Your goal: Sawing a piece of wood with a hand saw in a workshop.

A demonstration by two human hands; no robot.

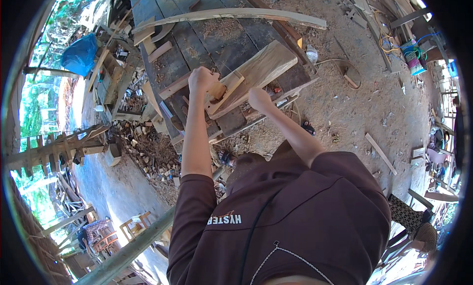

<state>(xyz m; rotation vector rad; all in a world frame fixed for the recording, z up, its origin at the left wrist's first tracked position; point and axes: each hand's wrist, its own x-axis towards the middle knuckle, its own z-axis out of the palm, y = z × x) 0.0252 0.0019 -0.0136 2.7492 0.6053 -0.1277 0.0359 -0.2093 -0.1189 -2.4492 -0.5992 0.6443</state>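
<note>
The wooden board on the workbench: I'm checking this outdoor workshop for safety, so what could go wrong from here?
1. The right hand rests on the board close to where the left hand grips a wooden tool; a slip could hurt fingers.
2. The board lies tilted on the dark workbench, seemingly unclamped, so it may shift.
3. Wood scraps litter the ground beside the bench, and the feet look to be in open sandals; tripping or splinters seem possible.

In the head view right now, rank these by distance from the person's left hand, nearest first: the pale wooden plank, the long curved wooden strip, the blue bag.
From the left hand:
1. Pale wooden plank, just to its right on the dark workbench.
2. Long curved wooden strip, across the bench's far end.
3. Blue bag, far off to the left, beyond the bench.
</note>
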